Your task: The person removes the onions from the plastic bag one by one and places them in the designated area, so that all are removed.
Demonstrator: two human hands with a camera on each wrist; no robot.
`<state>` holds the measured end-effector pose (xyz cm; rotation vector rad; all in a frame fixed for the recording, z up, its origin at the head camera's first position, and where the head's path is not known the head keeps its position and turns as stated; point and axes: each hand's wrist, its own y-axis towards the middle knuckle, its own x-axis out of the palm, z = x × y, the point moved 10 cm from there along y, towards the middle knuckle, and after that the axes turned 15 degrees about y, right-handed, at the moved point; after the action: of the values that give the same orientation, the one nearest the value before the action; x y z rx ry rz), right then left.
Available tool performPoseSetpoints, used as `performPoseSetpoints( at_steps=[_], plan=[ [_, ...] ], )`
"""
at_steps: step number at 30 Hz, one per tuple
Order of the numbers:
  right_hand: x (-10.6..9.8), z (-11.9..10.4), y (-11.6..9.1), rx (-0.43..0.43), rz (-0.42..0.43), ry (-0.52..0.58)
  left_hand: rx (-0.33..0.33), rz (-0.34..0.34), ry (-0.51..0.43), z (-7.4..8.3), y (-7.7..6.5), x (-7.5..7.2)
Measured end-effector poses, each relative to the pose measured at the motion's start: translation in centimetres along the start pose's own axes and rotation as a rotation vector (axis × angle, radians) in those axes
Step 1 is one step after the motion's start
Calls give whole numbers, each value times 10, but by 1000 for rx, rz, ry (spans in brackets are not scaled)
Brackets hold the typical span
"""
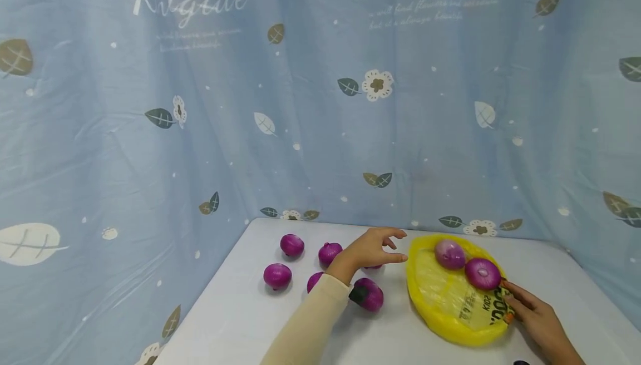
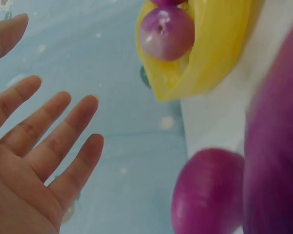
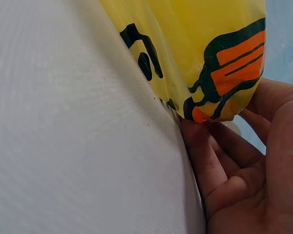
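My left hand (image 1: 373, 248) hovers over the table with fingers spread and nothing in them, just left of a yellow plastic bag (image 1: 435, 320). In the left wrist view, the same hand (image 2: 39, 151) shows its bare palm. The bag lies with its mouth spread wide, and two purple onions, one paler (image 1: 449, 254) and one darker (image 1: 482, 274), sit in it. At the bag's right edge my right hand (image 1: 541, 320) pinches the plastic. Up close, the right hand (image 3: 244, 170) has its fingers at the printed yellow edge.
Several purple onions lie on the white table (image 1: 225, 320) left of the bag, among them one at the back (image 1: 292, 246), one at the left (image 1: 277, 276) and one (image 1: 371, 295) beside my left sleeve. A patterned blue curtain (image 1: 310, 131) hangs behind the table.
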<state>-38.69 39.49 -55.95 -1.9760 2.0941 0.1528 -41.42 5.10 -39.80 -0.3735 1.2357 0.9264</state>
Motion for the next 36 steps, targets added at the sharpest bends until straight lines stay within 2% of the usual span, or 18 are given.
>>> performPoseSetpoints(
  at_steps=[5,12,17,23,29,32,36],
  plan=[
    [1,0,0,10,13,34,26,-23,-19,11,12,11],
    [2,0,0,18,17,26,-53,-78,-103,22,28,37],
    [-1,0,-1,24,22,20,-66,-100,-137,32,39,55],
    [2,-3,-4,1,4,41,-41,-113,-135,42,47,70],
    [1,-13,-6,-59,12,-2,-20,-120,-140,53,56,83],
    [0,-12,-5,-47,18,6,-18,-128,-150,58,60,91],
    [2,-5,-4,-15,20,38,7,-138,-106,66,65,99]
  ],
)
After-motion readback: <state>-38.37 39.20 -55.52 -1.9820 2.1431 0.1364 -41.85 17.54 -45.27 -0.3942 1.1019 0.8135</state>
